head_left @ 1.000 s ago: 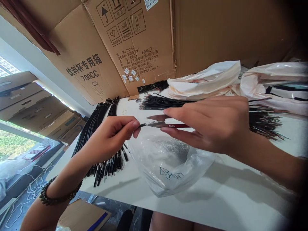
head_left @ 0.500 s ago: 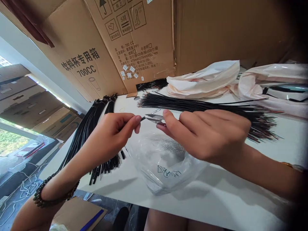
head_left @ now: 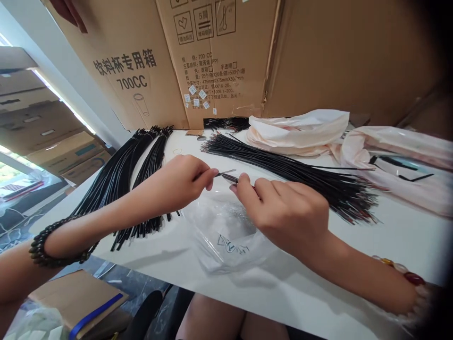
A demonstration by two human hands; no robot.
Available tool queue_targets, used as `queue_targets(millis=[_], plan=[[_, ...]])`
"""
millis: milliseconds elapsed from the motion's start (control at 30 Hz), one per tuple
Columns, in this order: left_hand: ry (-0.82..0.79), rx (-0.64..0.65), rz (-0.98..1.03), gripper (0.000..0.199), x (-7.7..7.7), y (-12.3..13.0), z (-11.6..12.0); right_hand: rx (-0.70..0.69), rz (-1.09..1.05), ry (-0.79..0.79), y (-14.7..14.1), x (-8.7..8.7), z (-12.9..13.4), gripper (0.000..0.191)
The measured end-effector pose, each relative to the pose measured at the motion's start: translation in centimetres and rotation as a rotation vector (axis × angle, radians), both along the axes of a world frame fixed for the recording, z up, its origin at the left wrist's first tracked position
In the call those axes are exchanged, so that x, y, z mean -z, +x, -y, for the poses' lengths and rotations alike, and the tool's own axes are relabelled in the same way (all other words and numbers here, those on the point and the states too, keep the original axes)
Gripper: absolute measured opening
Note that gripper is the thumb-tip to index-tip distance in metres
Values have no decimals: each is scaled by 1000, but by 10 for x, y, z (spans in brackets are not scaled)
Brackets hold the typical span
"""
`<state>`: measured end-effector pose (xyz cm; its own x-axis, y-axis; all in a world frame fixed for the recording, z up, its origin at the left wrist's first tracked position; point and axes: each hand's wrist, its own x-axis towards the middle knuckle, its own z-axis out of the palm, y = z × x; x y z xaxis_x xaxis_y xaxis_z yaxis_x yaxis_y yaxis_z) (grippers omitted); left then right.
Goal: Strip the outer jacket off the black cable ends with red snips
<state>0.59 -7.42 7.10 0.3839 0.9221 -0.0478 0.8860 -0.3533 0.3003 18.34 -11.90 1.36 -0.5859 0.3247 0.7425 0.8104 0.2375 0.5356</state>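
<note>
My left hand (head_left: 189,182) is closed in a pinch on the end of a thin black wire (head_left: 218,174), above the table. In my right hand (head_left: 283,205) is a pair of small pointed metal pliers (head_left: 230,178), the fingers wrapped round its handles. The tips of the pliers meet or lie right by the wire just past my left fingertips; contact is too small to make out. A thin pale sliver (head_left: 231,170) shows beside the tips. Below both hands sits a clear plastic bag (head_left: 226,250) with small silvery pieces inside.
Bundles of black wires (head_left: 102,184) hang over the table's left side. Another wire bundle (head_left: 283,165) with bared ends lies behind my right hand. Pale plastic wrapping (head_left: 300,132) lies at the back right. A big cardboard box (head_left: 219,52) walls off the rear of the white table (head_left: 148,264).
The camera view has shifted. The plier jaws, seen spread earlier, now look narrower and turned. Both hands remain close together, with the same wire and pliers.
</note>
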Motion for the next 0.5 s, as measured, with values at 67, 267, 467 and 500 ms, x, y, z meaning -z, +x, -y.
queue_targets(millis=[67, 267, 467, 500], plan=[[18, 37, -25, 38, 5, 1, -1, -5, 24, -92, -1, 0, 4, 14], [-1, 187, -107, 39, 18, 1, -2, 108, -49, -364, 12, -5, 9, 20], [-8, 299, -94, 36, 16, -7, 5, 65, -714, -862, 33, -22, -16, 28], [-4, 294, -84, 36, 15, -8, 6, -61, -807, -989, 32, -23, -19, 27]])
